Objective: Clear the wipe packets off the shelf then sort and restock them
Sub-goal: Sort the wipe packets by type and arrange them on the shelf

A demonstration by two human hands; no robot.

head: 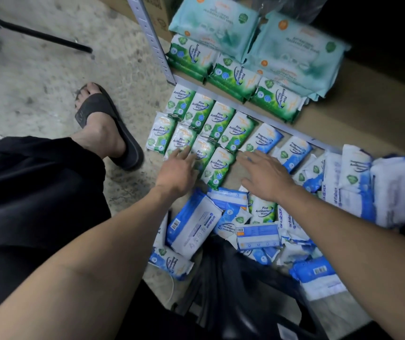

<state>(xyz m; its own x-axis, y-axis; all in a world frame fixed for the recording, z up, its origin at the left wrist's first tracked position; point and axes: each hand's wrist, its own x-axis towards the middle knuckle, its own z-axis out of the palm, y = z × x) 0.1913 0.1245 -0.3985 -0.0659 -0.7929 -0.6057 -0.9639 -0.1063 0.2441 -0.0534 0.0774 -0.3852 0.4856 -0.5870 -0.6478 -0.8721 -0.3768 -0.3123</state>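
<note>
- Unsorted blue packets (196, 224) lie heaped on the floor beneath both wrists.
- Left hand (178, 171) and right hand (264, 177), fingers straight, spread and holding nothing, flank a green pine packet (218, 168).
- Its long axis points toward the shelf's front edge (189, 83). The left hand looks slightly nearer.
- Larger green packs (235, 77) line that edge.
</note>
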